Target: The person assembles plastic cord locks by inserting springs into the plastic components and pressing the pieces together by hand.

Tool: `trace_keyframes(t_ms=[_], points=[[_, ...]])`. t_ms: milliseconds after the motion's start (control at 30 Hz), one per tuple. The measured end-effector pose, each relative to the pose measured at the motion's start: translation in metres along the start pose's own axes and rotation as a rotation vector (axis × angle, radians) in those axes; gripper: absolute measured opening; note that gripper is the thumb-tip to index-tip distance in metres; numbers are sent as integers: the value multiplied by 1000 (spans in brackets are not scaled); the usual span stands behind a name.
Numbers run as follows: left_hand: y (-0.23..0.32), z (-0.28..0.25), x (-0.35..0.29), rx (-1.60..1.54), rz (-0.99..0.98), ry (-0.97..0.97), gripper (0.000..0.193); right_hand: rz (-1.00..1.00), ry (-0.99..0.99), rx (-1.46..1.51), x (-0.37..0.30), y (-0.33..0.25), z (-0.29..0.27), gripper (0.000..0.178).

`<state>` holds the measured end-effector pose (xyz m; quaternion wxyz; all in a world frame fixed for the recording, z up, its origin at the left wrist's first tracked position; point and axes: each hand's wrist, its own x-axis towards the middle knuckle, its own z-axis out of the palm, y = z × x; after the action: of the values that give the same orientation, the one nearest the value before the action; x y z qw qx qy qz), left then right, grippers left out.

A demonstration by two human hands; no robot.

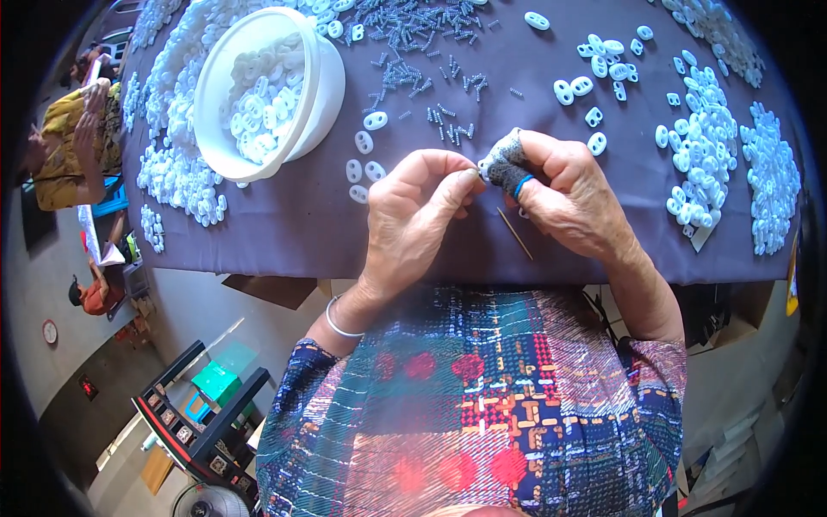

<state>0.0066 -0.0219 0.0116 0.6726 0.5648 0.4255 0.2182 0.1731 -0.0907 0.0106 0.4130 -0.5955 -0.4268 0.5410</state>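
My left hand (422, 211) and my right hand (573, 185) meet fingertip to fingertip above the dark tablecloth. Dark, speckled fabric covers with a blue edge wrap fingers of the right hand, which pinch a small white plastic piece (484, 169), mostly hidden. Thumb and forefinger of the left hand press together against its side; what they hold is too small to make out. Just below the hands lies a thin wooden stick (515, 233). Left of my left hand are several loose white two-hole oval pieces (375, 171). Small metal coil springs (452, 131) lie scattered beyond the fingers.
A white plastic tub (332, 90) of two-hole pieces stands at left, beside a large heap of white pieces (177, 95). More piles (702, 155) lie at right. A dense patch of springs (405, 30) spreads at the far side. Other people (82, 142) sit off to the left.
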Motion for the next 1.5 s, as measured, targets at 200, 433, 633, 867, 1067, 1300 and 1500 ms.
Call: trace_keyframes(t_ms=[200, 433, 633, 867, 1067, 1300, 1500], points=[[2, 1, 0, -17, 20, -19, 14, -92, 40, -37, 1, 8, 0, 7], [5, -4, 0, 18, 27, -46, 15, -49, 38, 49, -3, 2, -1, 7], [-5, -2, 5, 375, 263, -64, 10, -71, 41, 23, -4, 6, -1, 5], [-12, -2, 15, 546, 605, -70, 6, -149, 87, -110, -3, 6, -3, 7], [-12, -5, 19, 486, 579, -127, 5, -169, 40, -191, 0, 9, -7, 11], [-12, -8, 19, 422, 466, -140, 8, -220, 50, -133, 4, 8, -5, 13], [-1, -8, 12, 296, 265, -120, 30, -86, 66, 56, -1, -2, -3, 5]])
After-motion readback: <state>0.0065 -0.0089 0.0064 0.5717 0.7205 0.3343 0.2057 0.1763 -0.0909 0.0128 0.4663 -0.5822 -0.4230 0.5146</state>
